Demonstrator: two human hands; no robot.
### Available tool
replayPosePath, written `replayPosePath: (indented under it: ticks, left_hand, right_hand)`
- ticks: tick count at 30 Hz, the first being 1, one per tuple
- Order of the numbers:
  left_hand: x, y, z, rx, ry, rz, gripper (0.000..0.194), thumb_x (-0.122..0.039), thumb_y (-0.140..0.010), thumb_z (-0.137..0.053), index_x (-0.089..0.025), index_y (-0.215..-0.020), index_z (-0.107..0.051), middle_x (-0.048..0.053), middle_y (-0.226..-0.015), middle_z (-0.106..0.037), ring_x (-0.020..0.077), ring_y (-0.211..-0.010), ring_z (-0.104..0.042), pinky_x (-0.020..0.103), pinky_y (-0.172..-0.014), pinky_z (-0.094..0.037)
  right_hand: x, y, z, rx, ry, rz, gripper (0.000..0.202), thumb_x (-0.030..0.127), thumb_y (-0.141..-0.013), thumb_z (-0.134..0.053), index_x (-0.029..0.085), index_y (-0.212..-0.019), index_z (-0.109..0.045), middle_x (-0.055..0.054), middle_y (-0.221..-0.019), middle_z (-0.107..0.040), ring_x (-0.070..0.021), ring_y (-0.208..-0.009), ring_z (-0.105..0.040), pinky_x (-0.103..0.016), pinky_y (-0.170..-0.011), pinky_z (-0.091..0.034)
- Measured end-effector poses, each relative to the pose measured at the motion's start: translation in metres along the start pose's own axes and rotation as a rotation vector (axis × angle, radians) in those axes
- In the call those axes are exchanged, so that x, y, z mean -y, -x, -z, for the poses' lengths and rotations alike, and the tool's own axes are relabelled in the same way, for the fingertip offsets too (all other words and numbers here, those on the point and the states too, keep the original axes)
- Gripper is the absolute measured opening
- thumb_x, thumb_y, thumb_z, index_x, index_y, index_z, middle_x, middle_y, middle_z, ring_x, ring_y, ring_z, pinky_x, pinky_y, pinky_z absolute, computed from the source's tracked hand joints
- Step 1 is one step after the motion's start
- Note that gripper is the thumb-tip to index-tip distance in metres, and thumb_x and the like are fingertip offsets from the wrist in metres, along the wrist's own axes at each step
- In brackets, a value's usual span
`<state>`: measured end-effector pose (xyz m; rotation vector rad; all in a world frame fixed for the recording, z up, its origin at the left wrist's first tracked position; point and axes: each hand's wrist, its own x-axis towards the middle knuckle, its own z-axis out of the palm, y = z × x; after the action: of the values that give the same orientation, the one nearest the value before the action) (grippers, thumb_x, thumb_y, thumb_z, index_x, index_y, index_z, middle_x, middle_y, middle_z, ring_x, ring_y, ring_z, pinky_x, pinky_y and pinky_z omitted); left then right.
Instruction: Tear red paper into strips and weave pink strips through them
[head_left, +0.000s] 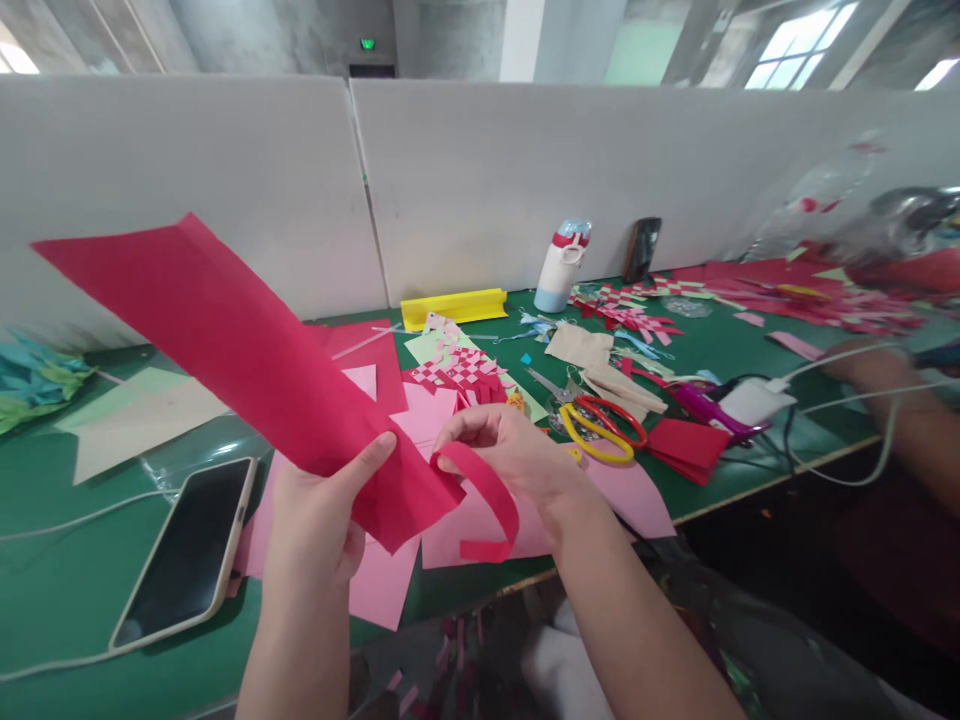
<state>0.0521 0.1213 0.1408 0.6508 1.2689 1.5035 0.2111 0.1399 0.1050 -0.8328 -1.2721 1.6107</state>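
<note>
At lower centre, the left hand (319, 520) clamps the red sheet (255, 340) between thumb and fingers, near its lower end; the sheet slants to the upper left. At centre, the right hand (510, 450) pinches a curling red strip (501, 495); whether it joins the sheet, I cannot tell. A firm left hold and light right fingers should prevent creases. Scissors (616, 447) lie beyond, right of centre.

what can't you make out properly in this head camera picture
All in the head view:
Left hand: its fingertips, apart from the thumb's, are hidden behind the red sheet.
Other person's hand: blurred, so its grip can't be told.
Clear bottle: outline smeared by blur.
Crumpled green bundle: cut off by the left edge.
</note>
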Motion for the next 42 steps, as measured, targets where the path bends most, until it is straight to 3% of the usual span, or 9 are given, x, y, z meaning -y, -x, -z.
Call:
replayPosePath:
  ticks: [6, 10, 15, 18, 22, 28, 33, 42]
  left_hand:
    - [0.002, -0.004, 0.003, 0.059, -0.02, -0.014, 0.049, -0.01, -0.047, -0.086, -0.018, -0.089, -0.063, 0.006, -0.091, -0.066, 0.0197, -0.073, -0.065, 0.026, -0.056, -0.056]
    - [0.001, -0.006, 0.007, 0.092, 0.013, -0.021, 0.05, -0.016, -0.049, -0.085, -0.018, -0.095, -0.065, 0.008, -0.101, -0.067, 0.0222, -0.083, -0.066, 0.025, -0.059, -0.057]
    - [0.004, -0.006, 0.009, 0.19, 0.009, 0.103, 0.048, -0.022, -0.05, -0.085, -0.013, -0.094, -0.067, 0.013, -0.101, -0.071, 0.0272, -0.086, -0.068, 0.027, -0.06, -0.058]
    - [0.006, -0.004, 0.006, 0.23, -0.042, 0.082, 0.054, -0.021, -0.05, -0.085, -0.012, -0.1, -0.067, 0.013, -0.1, -0.072, 0.0261, -0.087, -0.069, 0.028, -0.065, -0.058]
    - [0.007, -0.002, 0.002, 0.279, -0.029, 0.034, 0.047, -0.018, -0.051, -0.085, -0.011, -0.094, -0.067, 0.011, -0.093, -0.073, 0.0226, -0.082, -0.07, 0.027, -0.069, -0.058]
    - [0.011, -0.004, 0.001, 0.227, 0.0, 0.026, 0.047, -0.014, -0.049, -0.085, -0.011, -0.092, -0.066, 0.009, -0.085, -0.073, 0.0237, -0.078, -0.07, 0.03, -0.067, -0.059]
    - [0.013, -0.001, -0.001, 0.211, 0.053, 0.023, 0.045, -0.013, -0.05, -0.084, -0.01, -0.091, -0.065, 0.008, -0.083, -0.072, 0.0208, -0.073, -0.07, 0.026, -0.063, -0.059]
    - [0.01, 0.004, -0.004, 0.178, 0.123, 0.09, 0.05, -0.008, -0.047, -0.084, -0.009, -0.094, -0.065, 0.008, -0.081, -0.072, 0.0189, -0.067, -0.07, 0.021, -0.056, -0.058]
  right_hand:
    - [-0.005, -0.001, 0.003, 0.034, -0.017, -0.116, 0.026, 0.028, -0.057, -0.082, 0.015, -0.078, -0.073, -0.001, -0.071, -0.067, -0.009, -0.06, -0.059, -0.021, -0.058, -0.048]
    - [-0.01, -0.006, 0.004, -0.007, -0.062, -0.037, 0.024, 0.03, -0.059, -0.081, 0.016, -0.077, -0.073, -0.001, -0.073, -0.068, -0.0092, -0.064, -0.06, -0.02, -0.059, -0.048]
    - [-0.014, -0.014, -0.001, -0.113, -0.227, 0.003, 0.022, 0.024, -0.056, -0.083, 0.018, -0.072, -0.071, 0.002, -0.068, -0.066, -0.0082, -0.061, -0.06, -0.02, -0.06, -0.05]
    - [-0.017, -0.015, -0.004, -0.131, -0.252, 0.009, 0.023, 0.022, -0.055, -0.084, 0.018, -0.073, -0.071, 0.003, -0.066, -0.066, -0.0092, -0.062, -0.061, -0.022, -0.061, -0.051]
    - [-0.02, -0.014, -0.007, -0.13, -0.168, 0.061, 0.019, 0.021, -0.059, -0.082, 0.018, -0.075, -0.072, 0.002, -0.068, -0.066, -0.0086, -0.062, -0.061, -0.021, -0.061, -0.05]
    - [-0.017, -0.012, -0.009, -0.196, -0.105, 0.04, 0.019, 0.018, -0.058, -0.08, 0.018, -0.076, -0.073, 0.002, -0.069, -0.066, -0.0064, -0.062, -0.057, -0.017, -0.059, -0.046]
    - [-0.011, -0.01, -0.012, -0.219, -0.193, -0.023, 0.024, 0.019, -0.05, -0.084, 0.017, -0.071, -0.072, 0.002, -0.065, -0.066, -0.0068, -0.056, -0.057, -0.018, -0.054, -0.046]
    - [-0.006, -0.006, -0.015, -0.164, -0.267, 0.04, 0.021, 0.02, -0.051, -0.085, 0.018, -0.065, -0.07, 0.004, -0.063, -0.066, -0.0072, -0.057, -0.06, -0.02, -0.059, -0.05]
